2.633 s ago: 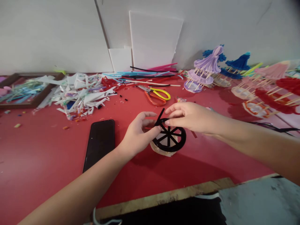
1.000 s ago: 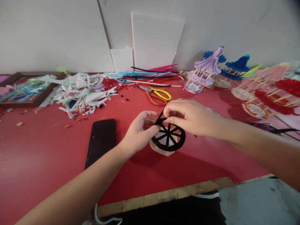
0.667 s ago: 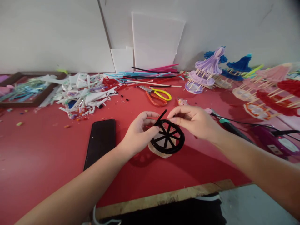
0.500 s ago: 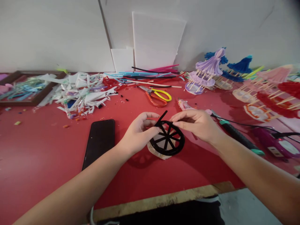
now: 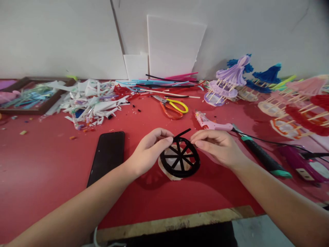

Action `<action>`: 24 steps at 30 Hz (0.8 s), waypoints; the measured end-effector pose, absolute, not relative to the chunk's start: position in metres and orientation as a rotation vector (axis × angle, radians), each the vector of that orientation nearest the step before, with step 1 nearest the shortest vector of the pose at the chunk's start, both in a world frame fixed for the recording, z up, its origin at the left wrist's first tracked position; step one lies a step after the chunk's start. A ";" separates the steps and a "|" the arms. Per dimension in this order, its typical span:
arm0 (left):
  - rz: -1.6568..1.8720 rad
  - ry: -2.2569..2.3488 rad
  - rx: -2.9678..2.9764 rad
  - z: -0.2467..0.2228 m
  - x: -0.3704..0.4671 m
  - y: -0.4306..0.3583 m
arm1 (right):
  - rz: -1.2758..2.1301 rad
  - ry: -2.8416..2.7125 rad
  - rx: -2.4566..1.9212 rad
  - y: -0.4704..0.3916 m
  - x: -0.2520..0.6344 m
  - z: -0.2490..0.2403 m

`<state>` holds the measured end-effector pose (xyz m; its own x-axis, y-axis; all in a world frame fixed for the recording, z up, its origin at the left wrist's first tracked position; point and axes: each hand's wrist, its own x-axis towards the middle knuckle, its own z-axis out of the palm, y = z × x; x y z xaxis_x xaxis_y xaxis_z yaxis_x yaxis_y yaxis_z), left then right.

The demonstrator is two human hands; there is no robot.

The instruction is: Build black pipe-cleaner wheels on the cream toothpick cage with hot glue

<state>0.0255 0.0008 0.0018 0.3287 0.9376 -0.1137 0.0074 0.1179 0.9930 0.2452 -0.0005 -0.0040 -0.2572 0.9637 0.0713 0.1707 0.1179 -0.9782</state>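
A black spoked wheel point(image 5: 180, 156), which looks made of pipe cleaner, is held tilted above a pale round disc point(image 5: 164, 169) near the table's front. My left hand point(image 5: 153, 147) pinches its upper left rim, where a loose black end point(image 5: 183, 134) sticks up to the right. At the upper right rim, my right hand point(image 5: 218, 145) has thumb and fingertips pressed together on the wheel. Beyond my right hand lies a pink glue gun point(image 5: 214, 125), partly hidden by it.
A black phone point(image 5: 106, 156) lies left of my left arm. Scissors point(image 5: 172, 107) rest behind the wheel, near pipe cleaners point(image 5: 154, 84) and white scraps point(image 5: 89, 99). To the right are a black-and-green handled tool point(image 5: 266, 156), a purple power strip point(image 5: 305, 164) and several colourful stick models point(image 5: 228, 82).
The wheel has shifted slightly left and towards me in view. Its loose end now leans further right. My right hand has moved a little lower, showing more of the glue gun.
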 end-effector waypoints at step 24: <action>1.000 1.103 1.791 0.002 0.018 0.000 | 1.032 -1.855 -1.295 -0.004 0.249 -0.001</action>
